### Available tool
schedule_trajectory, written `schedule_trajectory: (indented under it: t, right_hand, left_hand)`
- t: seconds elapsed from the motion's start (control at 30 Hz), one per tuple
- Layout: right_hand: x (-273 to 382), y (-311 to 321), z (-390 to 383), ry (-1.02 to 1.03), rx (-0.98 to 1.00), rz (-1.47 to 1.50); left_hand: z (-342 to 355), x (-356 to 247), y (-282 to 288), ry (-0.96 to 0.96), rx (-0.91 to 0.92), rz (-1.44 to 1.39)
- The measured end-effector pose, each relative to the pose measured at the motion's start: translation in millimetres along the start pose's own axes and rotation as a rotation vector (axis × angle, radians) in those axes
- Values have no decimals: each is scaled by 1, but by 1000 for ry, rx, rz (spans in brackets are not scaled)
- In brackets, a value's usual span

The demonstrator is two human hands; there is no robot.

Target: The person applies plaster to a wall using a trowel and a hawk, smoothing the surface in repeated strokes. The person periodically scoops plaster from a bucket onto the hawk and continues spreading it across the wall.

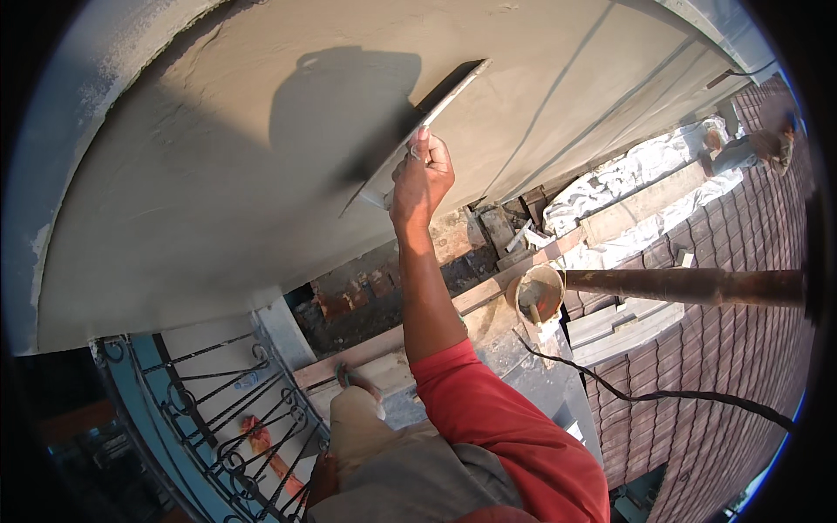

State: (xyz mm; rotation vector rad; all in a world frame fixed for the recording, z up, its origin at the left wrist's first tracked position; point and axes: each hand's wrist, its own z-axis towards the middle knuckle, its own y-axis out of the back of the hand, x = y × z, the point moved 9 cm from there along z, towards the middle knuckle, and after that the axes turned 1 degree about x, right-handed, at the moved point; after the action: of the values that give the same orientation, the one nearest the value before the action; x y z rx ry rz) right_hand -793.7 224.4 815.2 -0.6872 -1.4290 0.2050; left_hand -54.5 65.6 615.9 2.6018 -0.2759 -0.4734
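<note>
My right hand (422, 181) is closed around the handle of a plastering trowel (449, 98). The long blade stands slanted against the wall, its edge seen nearly side-on. Grey, wet-looking plaster (209, 192) covers the wall (514, 52), and the trowel and hand cast dark shadows on it. Low at my left side, beside the railing, part of my left hand (324, 475) shows; its fingers are too hidden to read. A bucket (538, 295) with grey mortar and something orange-red inside stands on the boards to the right of my arm.
Wooden planks (384, 349) run below the wall, with my foot (357, 380) on them. A black metal railing (235, 427) curves at lower left. A rusty pole (689, 286), a black cable (663, 397) and roof tiles (715, 349) lie right. Another person (754, 150) is at far right.
</note>
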Motion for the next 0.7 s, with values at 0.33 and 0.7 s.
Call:
schedule_trajectory:
  t: [0.33,0.7]
  right_hand:
    - [72,-41,-53,504,506,-392]
    - [195,78,196,591,2,-468]
  left_hand:
    - [23,-12,28,-50,22,206]
    - [25,-63,-20,-169,84,444]
